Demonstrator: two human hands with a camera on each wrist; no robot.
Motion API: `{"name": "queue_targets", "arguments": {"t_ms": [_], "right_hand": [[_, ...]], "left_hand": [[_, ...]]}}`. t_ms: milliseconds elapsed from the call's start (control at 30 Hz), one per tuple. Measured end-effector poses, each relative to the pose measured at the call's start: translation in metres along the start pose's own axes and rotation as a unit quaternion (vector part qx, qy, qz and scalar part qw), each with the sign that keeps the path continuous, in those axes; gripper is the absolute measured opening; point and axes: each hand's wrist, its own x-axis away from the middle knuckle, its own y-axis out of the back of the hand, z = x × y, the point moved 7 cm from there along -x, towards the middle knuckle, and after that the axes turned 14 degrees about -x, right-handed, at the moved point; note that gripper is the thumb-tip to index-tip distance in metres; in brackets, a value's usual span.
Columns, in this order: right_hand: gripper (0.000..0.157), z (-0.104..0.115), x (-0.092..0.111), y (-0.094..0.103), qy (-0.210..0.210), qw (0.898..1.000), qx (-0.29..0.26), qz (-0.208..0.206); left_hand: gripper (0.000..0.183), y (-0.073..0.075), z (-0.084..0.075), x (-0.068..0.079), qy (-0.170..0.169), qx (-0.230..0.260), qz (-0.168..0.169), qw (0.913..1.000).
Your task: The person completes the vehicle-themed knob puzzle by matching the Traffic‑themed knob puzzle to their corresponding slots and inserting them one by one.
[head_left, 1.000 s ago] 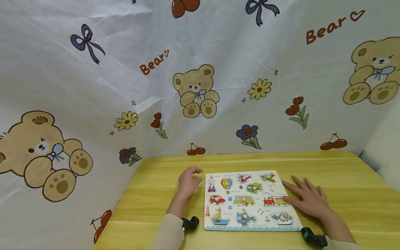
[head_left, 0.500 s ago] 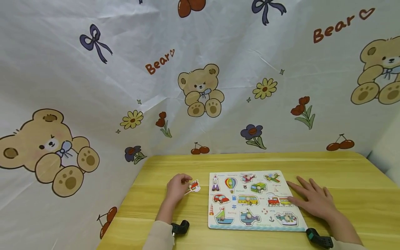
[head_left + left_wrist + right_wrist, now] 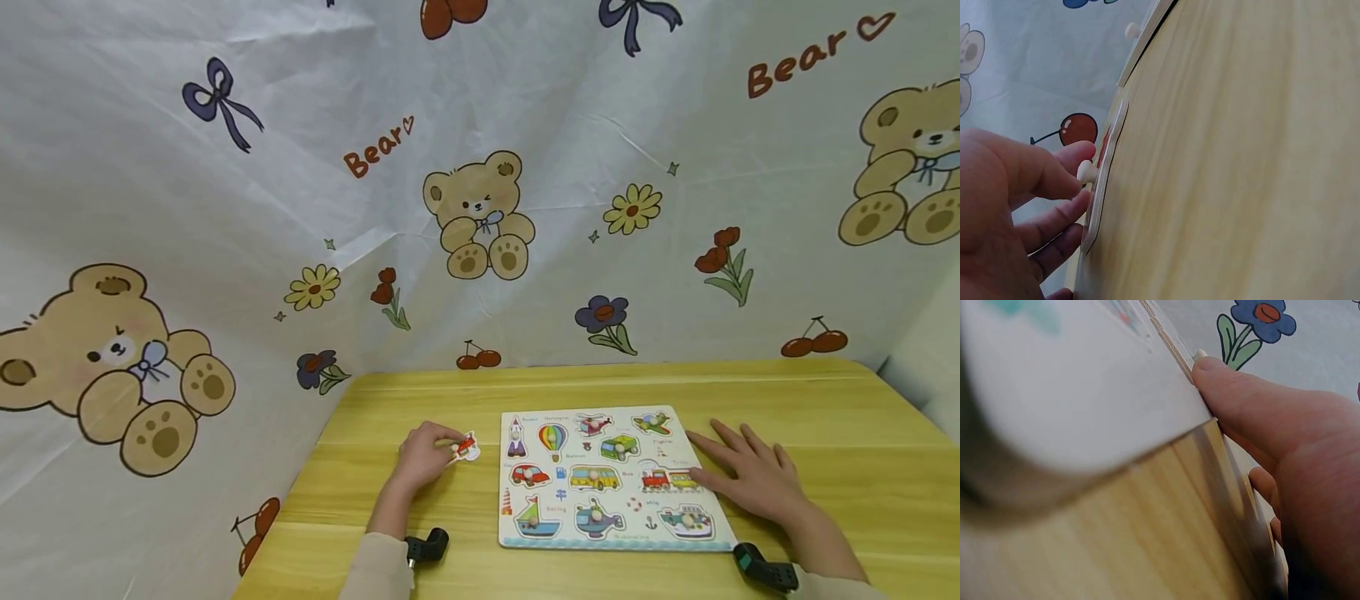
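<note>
A small wooden knob puzzle piece (image 3: 467,447) with a red picture lies on the table to the left of the puzzle board (image 3: 562,500). Its pale knob (image 3: 1087,172) sits between the thumb and fingers of my left hand (image 3: 422,454), which pinches it. In the left wrist view the piece's flat edge lies along the wood. My right hand (image 3: 757,475) rests with fingers spread at the board's right edge. Its thumb (image 3: 1235,387) touches the edge beside the train picture (image 3: 671,481), while the other fingers lie on the table.
The board bears several vehicle pieces, among them a red car (image 3: 529,475), a bus (image 3: 594,477) and a ship (image 3: 687,522). Under everything is a yellow wood-grain table (image 3: 465,567). A white cloth with bears (image 3: 480,217) hangs behind and at the left.
My left hand has drawn back leftward from the board's edge, uncovering the red puzzle piece, and its fingers have come to the knob. My right hand stays at the board.
</note>
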Motion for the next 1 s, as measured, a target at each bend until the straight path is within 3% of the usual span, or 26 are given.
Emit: {"name": "queue_targets", "arguments": {"t_ms": [533,1000], "right_hand": [[0.069,-0.0058,-0.0011,-0.0026,0.0,1.0,0.003,0.002],[0.069,-0.0052,-0.0017,-0.0022,-0.001,1.0,0.002,0.002]], "left_hand": [[0.034,-0.0026,-0.0015,0.0022,-0.028,-0.024,-0.01,0.9993],[0.03,-0.0017,0.0006,0.0009,-0.011,-0.021,-0.016,0.9996]]}}
